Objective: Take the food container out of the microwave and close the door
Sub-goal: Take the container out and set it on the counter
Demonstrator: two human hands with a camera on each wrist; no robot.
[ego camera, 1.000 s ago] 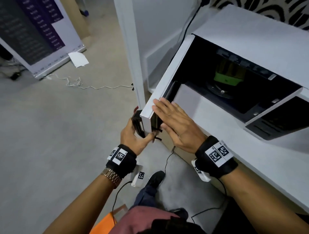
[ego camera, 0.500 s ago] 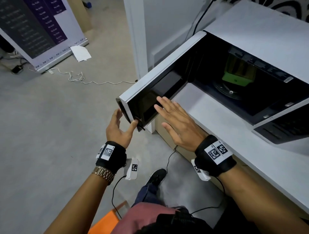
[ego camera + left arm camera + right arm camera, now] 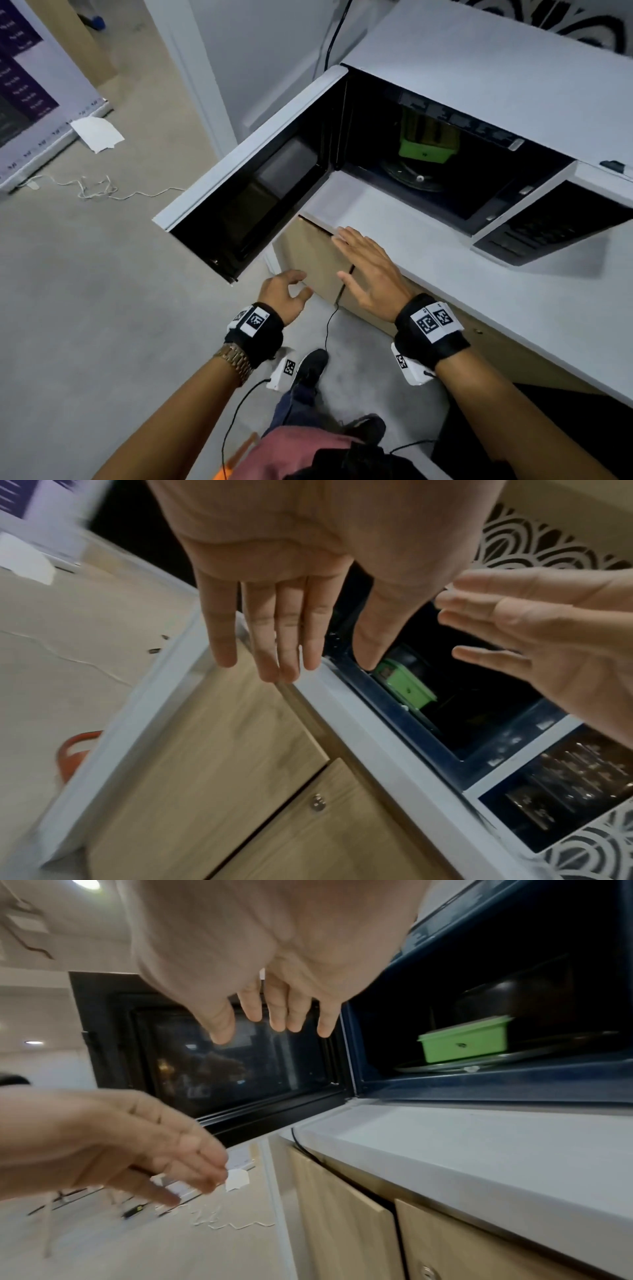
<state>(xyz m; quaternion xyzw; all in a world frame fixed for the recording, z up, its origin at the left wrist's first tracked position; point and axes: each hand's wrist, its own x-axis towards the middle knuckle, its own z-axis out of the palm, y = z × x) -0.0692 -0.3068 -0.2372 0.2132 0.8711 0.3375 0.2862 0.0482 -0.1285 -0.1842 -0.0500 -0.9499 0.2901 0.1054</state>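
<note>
A white countertop [image 3: 479, 291] over wooden cabinets carries the open microwave [image 3: 496, 85].

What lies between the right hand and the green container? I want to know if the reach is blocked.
Only bare white countertop and the microwave's open front separate the right hand from the green container on its glass turntable, seen in the head view.

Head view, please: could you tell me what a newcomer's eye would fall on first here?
The bright green food container stands out, sitting on the glass turntable inside the dark microwave cavity. The microwave door hangs wide open to the left. Below it, the left hand and right hand hover empty by the white counter edge.
</note>
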